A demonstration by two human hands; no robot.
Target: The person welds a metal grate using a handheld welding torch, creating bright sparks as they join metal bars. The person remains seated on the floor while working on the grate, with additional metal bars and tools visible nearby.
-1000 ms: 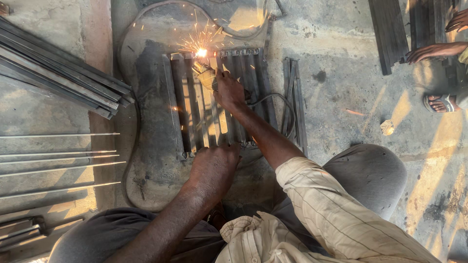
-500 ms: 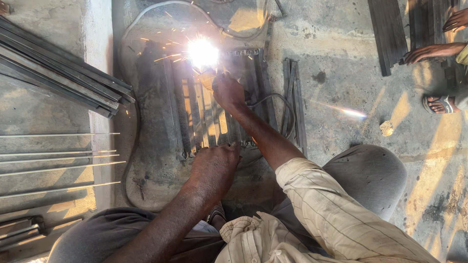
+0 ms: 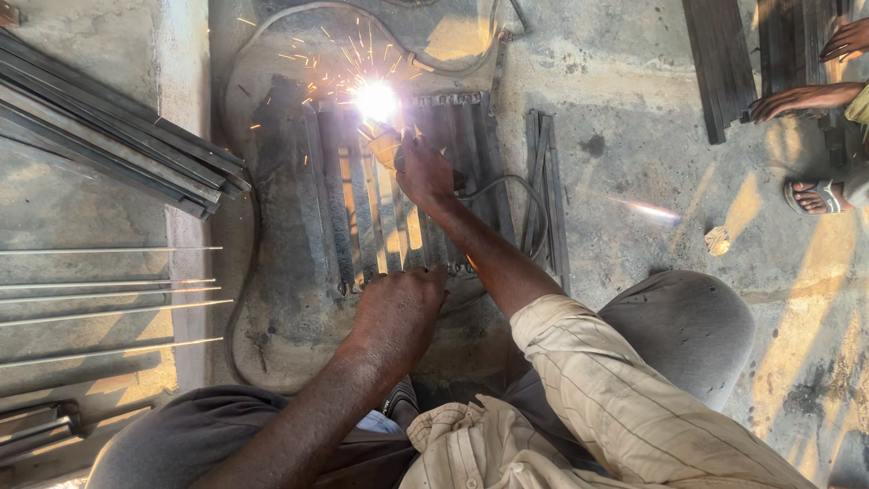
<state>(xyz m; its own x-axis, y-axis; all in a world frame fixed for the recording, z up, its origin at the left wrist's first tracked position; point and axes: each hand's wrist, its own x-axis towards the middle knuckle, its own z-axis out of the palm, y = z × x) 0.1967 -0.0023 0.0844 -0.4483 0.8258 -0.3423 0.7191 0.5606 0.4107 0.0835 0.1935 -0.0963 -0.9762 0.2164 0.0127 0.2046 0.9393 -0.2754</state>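
Note:
My right hand (image 3: 424, 170) is closed around a welding electrode holder (image 3: 385, 143), reaching forward over a metal grille of flat bars (image 3: 358, 217) that lies on the concrete floor. A bright white arc with flying sparks (image 3: 377, 98) burns at the grille's far end, just beyond the holder. My left hand (image 3: 398, 312) rests fingers-down on the near edge of the grille, pressing on the bars. A dark cable (image 3: 507, 195) runs from the holder off to the right.
A stack of long steel bars (image 3: 109, 136) lies at the left, with several thin rods (image 3: 100, 308) below it. Loose flat strips (image 3: 548, 199) lie right of the grille. Another person's hand (image 3: 792, 100) and sandalled foot (image 3: 819, 195) are at the far right, beside dark metal strips (image 3: 720, 63).
The arc has flared from a small spark into a bright white flash and stays lit. My right hand has shifted slightly along the far end of the grille. My left hand has not moved.

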